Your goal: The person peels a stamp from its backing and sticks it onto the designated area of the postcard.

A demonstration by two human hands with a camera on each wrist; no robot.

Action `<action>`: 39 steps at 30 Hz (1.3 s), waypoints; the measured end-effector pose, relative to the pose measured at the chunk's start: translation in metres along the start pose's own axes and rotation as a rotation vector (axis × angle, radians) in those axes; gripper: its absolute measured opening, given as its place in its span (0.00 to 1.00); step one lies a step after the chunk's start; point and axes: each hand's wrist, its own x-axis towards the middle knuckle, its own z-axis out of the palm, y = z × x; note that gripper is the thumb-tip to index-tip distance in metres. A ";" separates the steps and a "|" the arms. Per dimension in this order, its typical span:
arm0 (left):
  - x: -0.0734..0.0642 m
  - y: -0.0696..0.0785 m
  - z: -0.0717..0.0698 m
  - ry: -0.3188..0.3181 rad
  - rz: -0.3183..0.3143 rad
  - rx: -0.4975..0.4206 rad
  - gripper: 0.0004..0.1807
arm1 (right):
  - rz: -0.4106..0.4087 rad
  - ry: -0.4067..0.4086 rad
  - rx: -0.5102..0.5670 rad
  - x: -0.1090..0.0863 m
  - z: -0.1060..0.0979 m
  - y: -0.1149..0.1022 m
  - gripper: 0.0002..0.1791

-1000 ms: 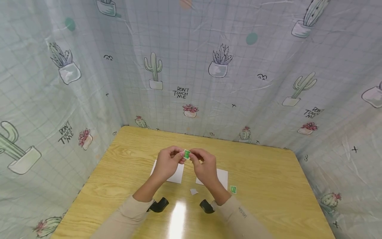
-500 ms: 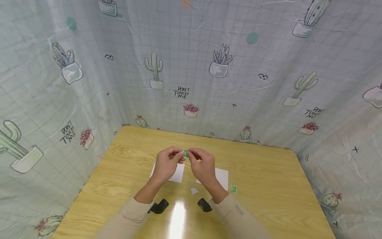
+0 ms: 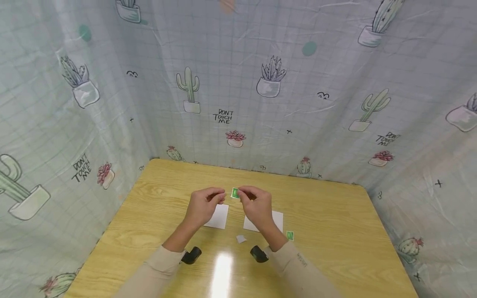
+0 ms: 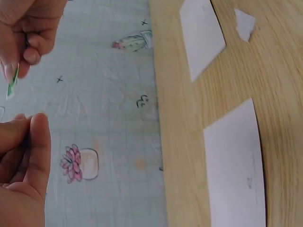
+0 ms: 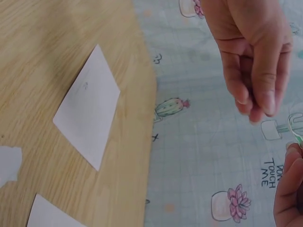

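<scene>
Between thumb and fingers, my right hand (image 3: 257,207) pinches a small green stamp-like piece (image 3: 234,193) with a white border, held up over the table. In the left wrist view this piece (image 4: 12,86) shows nearly edge-on, below the right fingertips. My left hand (image 3: 202,205) is level with it just to the left, apart from the piece, thumb tip against curled fingers. Nothing shows between the left fingertips in the right wrist view. Below the hands lie two white paper cards, the left card (image 3: 219,218) and the right card (image 3: 277,219), the latter partly hidden by the right hand.
A torn white scrap (image 3: 241,239) lies nearer me, between the two cards. A second green stamp-like piece (image 3: 290,236) lies right of the right card. The wooden table (image 3: 328,256) is bordered by a cactus-print curtain (image 3: 246,37) at the back and sides.
My left hand has let go of the green piece and moved left, away from it. The right hand keeps its pinch on the piece, which now shows more fully.
</scene>
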 end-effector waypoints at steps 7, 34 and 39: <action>0.004 -0.022 -0.017 -0.040 -0.001 0.216 0.11 | 0.067 -0.013 0.024 0.001 -0.003 0.004 0.05; -0.006 -0.118 -0.071 -0.480 -0.093 0.732 0.37 | 0.195 -0.095 0.062 -0.005 0.000 0.016 0.05; -0.009 -0.123 -0.075 -0.509 -0.117 0.751 0.38 | 0.219 -0.112 0.066 -0.005 0.005 0.020 0.05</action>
